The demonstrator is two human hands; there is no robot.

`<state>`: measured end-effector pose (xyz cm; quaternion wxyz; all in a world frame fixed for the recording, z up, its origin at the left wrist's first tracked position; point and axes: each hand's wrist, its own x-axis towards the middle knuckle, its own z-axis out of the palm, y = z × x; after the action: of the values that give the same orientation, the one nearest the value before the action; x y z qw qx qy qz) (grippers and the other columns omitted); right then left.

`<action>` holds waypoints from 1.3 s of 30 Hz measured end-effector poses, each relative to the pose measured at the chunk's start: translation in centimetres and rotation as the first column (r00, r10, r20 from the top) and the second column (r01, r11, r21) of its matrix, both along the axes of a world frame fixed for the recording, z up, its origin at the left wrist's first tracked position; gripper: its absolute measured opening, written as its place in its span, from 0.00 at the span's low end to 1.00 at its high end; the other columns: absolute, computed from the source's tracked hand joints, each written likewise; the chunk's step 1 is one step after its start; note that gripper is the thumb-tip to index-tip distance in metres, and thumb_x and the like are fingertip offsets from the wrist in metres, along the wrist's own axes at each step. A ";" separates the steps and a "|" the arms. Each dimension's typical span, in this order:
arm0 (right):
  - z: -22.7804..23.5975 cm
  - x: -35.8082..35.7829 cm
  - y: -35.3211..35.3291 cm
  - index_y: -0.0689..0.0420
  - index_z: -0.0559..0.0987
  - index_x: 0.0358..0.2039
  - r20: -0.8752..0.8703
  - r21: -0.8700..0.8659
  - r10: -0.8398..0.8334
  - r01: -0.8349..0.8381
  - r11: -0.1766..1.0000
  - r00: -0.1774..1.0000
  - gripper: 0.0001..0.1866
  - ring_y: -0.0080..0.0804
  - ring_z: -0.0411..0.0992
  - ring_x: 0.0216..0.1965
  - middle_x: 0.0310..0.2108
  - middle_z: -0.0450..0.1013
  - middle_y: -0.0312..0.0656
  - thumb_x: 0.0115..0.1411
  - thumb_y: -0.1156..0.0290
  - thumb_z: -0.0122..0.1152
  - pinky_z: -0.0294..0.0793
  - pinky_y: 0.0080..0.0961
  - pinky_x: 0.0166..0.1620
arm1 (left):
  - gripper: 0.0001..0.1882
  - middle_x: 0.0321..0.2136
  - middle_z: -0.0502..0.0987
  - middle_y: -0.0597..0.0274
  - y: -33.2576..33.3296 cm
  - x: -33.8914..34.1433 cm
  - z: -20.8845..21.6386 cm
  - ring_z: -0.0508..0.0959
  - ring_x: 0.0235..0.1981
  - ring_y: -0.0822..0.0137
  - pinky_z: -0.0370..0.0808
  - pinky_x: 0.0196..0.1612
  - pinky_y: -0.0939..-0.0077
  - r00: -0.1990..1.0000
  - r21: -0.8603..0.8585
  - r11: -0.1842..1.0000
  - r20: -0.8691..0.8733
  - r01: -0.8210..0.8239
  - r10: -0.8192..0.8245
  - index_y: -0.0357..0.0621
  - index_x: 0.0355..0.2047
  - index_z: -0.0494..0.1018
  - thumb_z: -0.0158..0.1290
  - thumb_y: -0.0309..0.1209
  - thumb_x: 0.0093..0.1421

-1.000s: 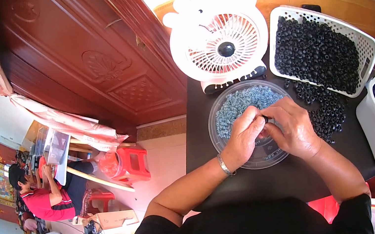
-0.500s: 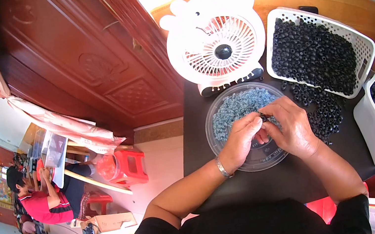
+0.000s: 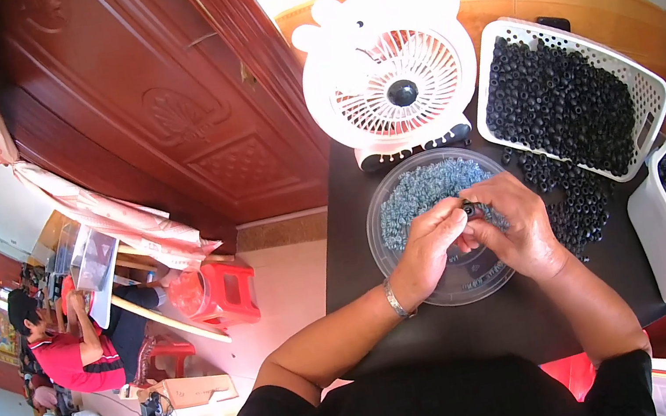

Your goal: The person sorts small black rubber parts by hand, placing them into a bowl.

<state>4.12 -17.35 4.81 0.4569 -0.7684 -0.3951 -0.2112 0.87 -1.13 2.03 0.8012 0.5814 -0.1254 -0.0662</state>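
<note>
Both hands meet over a round clear plastic tub that holds many small bluish translucent pieces. My left hand, with a metal band at its wrist, pinches a small black ring-shaped piece between thumb and forefinger. My right hand is closed at the same piece from the other side, its thumb and fingertips against it. Whether a bluish piece is also in the fingers is hidden. Beside my right hand lies a loose heap of black ring-shaped pieces on the dark table.
A white perforated basket full of black pieces stands at the far right, and a white bin of them nearer. Behind the tub is a white animal-shaped fan. Left are a red stool and a seated person with others beyond.
My hands stay together over the tub, with the fingers shifting slightly around the black piece. The whole view has moved a little.
</note>
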 end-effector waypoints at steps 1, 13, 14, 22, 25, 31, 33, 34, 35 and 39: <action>0.0 0.0 0.0 0.57 0.76 0.37 -0.028 0.051 0.024 -0.023 0.998 0.999 0.18 0.39 0.73 0.33 0.33 0.75 0.41 0.43 0.80 0.67 0.72 0.32 0.39 | 0.17 0.28 0.73 0.64 0.0 0.0 0.0 0.72 0.29 0.75 0.69 0.34 0.82 1.000 0.000 1.000 0.005 -0.001 0.001 0.37 0.37 0.71 0.42 0.39 0.67; 0.1 -0.2 0.1 0.55 0.78 0.36 -0.037 0.099 0.058 -0.054 0.994 0.998 0.21 0.33 0.71 0.30 0.33 0.75 0.39 0.38 0.81 0.70 0.72 0.29 0.38 | 0.14 0.39 0.70 0.65 0.0 -0.2 -0.2 0.70 0.40 0.74 0.67 0.44 0.76 0.978 -0.362 0.918 -0.069 0.161 -0.199 0.39 0.45 0.68 0.41 0.34 0.66; 0.2 -0.3 0.1 0.55 0.78 0.36 -0.038 0.099 0.058 -0.054 0.994 0.998 0.21 0.33 0.71 0.30 0.33 0.75 0.39 0.38 0.81 0.70 0.72 0.29 0.38 | 0.14 0.40 0.70 0.64 -0.2 -0.3 -0.1 0.69 0.41 0.74 0.66 0.45 0.75 0.976 -0.394 0.905 -0.071 0.162 -0.206 0.39 0.45 0.68 0.41 0.34 0.66; 0.8 0.3 -0.7 0.57 0.78 0.36 -0.073 0.085 0.168 -0.161 0.983 0.983 0.13 0.38 0.72 0.37 0.37 0.75 0.44 0.48 0.80 0.65 0.73 0.29 0.41 | 0.14 0.39 0.68 0.63 -0.2 0.0 0.4 0.68 0.42 0.71 0.65 0.47 0.73 0.976 -0.421 0.890 -0.045 0.176 -0.215 0.38 0.44 0.67 0.39 0.35 0.67; 0.3 0.0 -1.0 0.59 0.78 0.35 -0.344 0.229 0.269 -0.198 0.953 0.899 0.09 0.38 0.72 0.38 0.38 0.74 0.45 0.52 0.81 0.60 0.72 0.29 0.42 | 0.14 0.35 0.69 0.63 0.0 0.2 0.2 0.70 0.39 0.69 0.66 0.45 0.73 0.963 -0.403 0.893 -0.084 0.203 -0.257 0.38 0.41 0.67 0.40 0.37 0.67; 0.4 0.2 -0.9 0.60 0.77 0.34 -0.200 0.181 0.224 -0.189 0.965 0.954 0.07 0.37 0.72 0.38 0.38 0.75 0.44 0.53 0.81 0.60 0.72 0.30 0.42 | 0.15 0.29 0.67 0.64 0.0 0.1 0.2 0.70 0.32 0.67 0.66 0.39 0.73 0.956 -0.415 0.885 -0.104 0.210 -0.275 0.40 0.38 0.67 0.40 0.40 0.67; 0.2 0.3 -0.8 0.59 0.77 0.33 -0.194 0.171 0.209 -0.177 0.969 0.958 0.07 0.37 0.73 0.38 0.36 0.75 0.44 0.53 0.81 0.60 0.72 0.30 0.42 | 0.14 0.28 0.67 0.64 0.0 0.1 0.2 0.70 0.32 0.68 0.66 0.39 0.73 0.954 -0.433 0.880 -0.124 0.194 -0.272 0.42 0.35 0.67 0.41 0.41 0.67; 0.1 0.4 -0.7 0.59 0.77 0.33 -0.187 0.160 0.196 -0.167 0.973 0.963 0.07 0.37 0.73 0.37 0.35 0.75 0.43 0.53 0.81 0.60 0.72 0.30 0.41 | 0.14 0.28 0.67 0.64 0.1 0.1 0.1 0.70 0.32 0.68 0.66 0.39 0.73 0.955 -0.431 0.881 -0.125 0.192 -0.270 0.42 0.35 0.67 0.41 0.41 0.67; 0.0 0.4 -0.6 0.59 0.77 0.33 -0.187 0.162 0.198 -0.169 0.972 0.962 0.07 0.37 0.73 0.37 0.35 0.75 0.43 0.53 0.81 0.60 0.72 0.30 0.41 | 0.14 0.27 0.67 0.65 0.2 0.0 0.0 0.71 0.31 0.68 0.66 0.38 0.74 0.966 -0.390 0.907 -0.125 0.162 -0.226 0.43 0.34 0.66 0.41 0.41 0.67; -0.3 0.3 -0.2 0.59 0.77 0.33 -0.260 0.201 0.205 -0.154 0.967 0.944 0.07 0.38 0.74 0.36 0.32 0.75 0.43 0.53 0.81 0.61 0.72 0.30 0.41 | 0.14 0.24 0.67 0.66 0.0 -0.3 0.5 0.71 0.27 0.70 0.67 0.34 0.77 0.992 -0.230 0.973 -0.115 0.029 -0.057 0.45 0.29 0.64 0.43 0.42 0.66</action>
<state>4.40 -17.59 4.49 0.5922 -0.7071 -0.3751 -0.0929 0.56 -1.10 2.53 0.8670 0.4778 -0.0959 -0.1037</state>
